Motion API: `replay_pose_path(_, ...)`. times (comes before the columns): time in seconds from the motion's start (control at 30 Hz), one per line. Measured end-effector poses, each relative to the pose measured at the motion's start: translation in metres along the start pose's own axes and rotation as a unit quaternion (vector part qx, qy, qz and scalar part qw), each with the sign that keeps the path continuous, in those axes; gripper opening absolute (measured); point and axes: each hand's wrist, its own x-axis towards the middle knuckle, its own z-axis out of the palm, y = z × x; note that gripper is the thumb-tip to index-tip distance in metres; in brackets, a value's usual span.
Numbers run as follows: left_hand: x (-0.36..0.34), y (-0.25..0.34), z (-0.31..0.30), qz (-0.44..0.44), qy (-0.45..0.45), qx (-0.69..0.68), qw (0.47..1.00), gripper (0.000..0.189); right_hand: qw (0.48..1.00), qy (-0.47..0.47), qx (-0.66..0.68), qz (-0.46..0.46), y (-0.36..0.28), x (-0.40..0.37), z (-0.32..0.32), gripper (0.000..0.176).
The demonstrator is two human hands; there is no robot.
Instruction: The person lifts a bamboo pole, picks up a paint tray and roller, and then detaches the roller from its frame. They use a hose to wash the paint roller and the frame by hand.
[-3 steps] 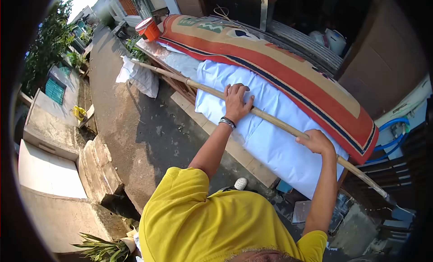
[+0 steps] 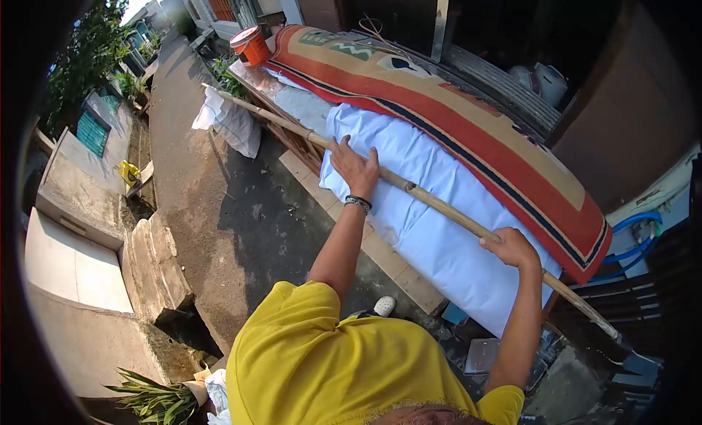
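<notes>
A long bamboo pole [image 2: 453, 214] runs diagonally in front of me. My right hand [image 2: 514, 248] is closed around its lower part. Farther up, my left hand [image 2: 355, 168] lies over the pole, thumb and fingers apart, touching it loosely. A metal piece [image 2: 643, 358] sits at the pole's lower right end; its exact shape is hard to make out. Beneath the pole, a white sheet [image 2: 431, 242] covers part of a long bench-like surface. A folded red and tan patterned rug [image 2: 468, 147] lies along the sheet's far side. The pole's upper end passes beside a white sack [image 2: 235, 125].
An orange bucket [image 2: 251, 48] stands at the bench's far end. A blue hose [image 2: 635, 238] is coiled at the right. A paved lane [image 2: 183, 154] stretches away on the left, past a low wall [image 2: 80, 260] and a potted plant [image 2: 164, 396].
My left hand has shifted left and up along the pole, and its fingers have loosened and spread. My right hand keeps its grip. The view has shifted slightly.
</notes>
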Motion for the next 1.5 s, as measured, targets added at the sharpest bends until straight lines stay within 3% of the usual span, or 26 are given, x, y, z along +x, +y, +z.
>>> replay_pose_path(0.03, 0.017, -0.030, 0.009, -0.083, 0.050, 0.001, 0.995, 0.083, 1.000, -0.005, 0.004, 0.000, -0.003, 0.000, 0.001, 0.052)
replay_pose_path(0.07, 0.036, -0.054, 0.011, -0.189, 0.040, -0.003, 0.981, 0.094, 1.000, -0.010, 0.008, 0.001, -0.004, 0.000, 0.002, 0.053)
replay_pose_path(0.1, 0.053, -0.075, 0.010, -0.231, 0.023, -0.070, 0.970, 0.090, 1.000, -0.005, 0.005, -0.005, -0.003, 0.001, 0.003, 0.053)
replay_pose_path(0.13, 0.066, -0.122, 0.040, -0.260, 0.078, -0.176, 0.946, 0.077, 1.000, -0.002, 0.004, -0.011, -0.001, 0.003, 0.005, 0.053)
replay_pose_path(0.2, 0.084, -0.135, 0.035, -0.301, -0.021, -0.242, 0.922, 0.055, 1.000, 0.009, 0.001, -0.019, 0.003, 0.005, 0.011, 0.053)
replay_pose_path(0.3, 0.097, -0.191, 0.066, -0.372, -0.077, -0.279, 0.882, 0.046, 0.999, 0.036, -0.009, -0.031, -0.002, 0.000, 0.012, 0.053)
replay_pose_path(0.33, 0.102, -0.201, 0.073, -0.366, -0.069, -0.269, 0.888, 0.035, 0.999, 0.037, -0.010, -0.026, -0.003, 0.000, 0.012, 0.053)
replay_pose_path(0.4, 0.106, -0.185, 0.061, -0.377, -0.104, -0.277, 0.878, 0.036, 0.999, 0.035, -0.016, -0.016, -0.002, 0.000, 0.013, 0.053)
replay_pose_path(0.5, 0.101, -0.180, 0.053, -0.340, -0.102, -0.259, 0.898, 0.027, 0.999, 0.036, -0.018, -0.015, 0.001, -0.005, 0.012, 0.054)
replay_pose_path(0.7, 0.094, -0.115, 0.007, -0.273, -0.025, -0.350, 0.896, 0.036, 0.999, 0.051, -0.011, -0.007, 0.002, -0.043, 0.002, 0.054)
replay_pose_path(0.8, 0.105, -0.092, -0.012, -0.238, -0.022, -0.353, 0.905, 0.044, 0.998, 0.067, 0.005, -0.017, 0.006, -0.060, -0.003, 0.055)
replay_pose_path(0.93, 0.128, -0.029, -0.052, -0.161, -0.086, -0.443, 0.878, 0.040, 0.991, 0.117, 0.008, -0.059, 0.011, -0.077, -0.019, 0.057)
replay_pose_path(1.13, 0.162, 0.007, -0.027, -0.087, -0.076, -0.478, 0.871, 0.034, 0.982, 0.156, 0.053, -0.090, 0.028, -0.089, -0.030, 0.061)
replay_pose_path(1.5, 0.197, 0.047, 0.021, -0.065, -0.135, -0.518, 0.842, 0.034, 0.972, 0.196, 0.104, -0.077, 0.038, -0.066, -0.024, 0.060)
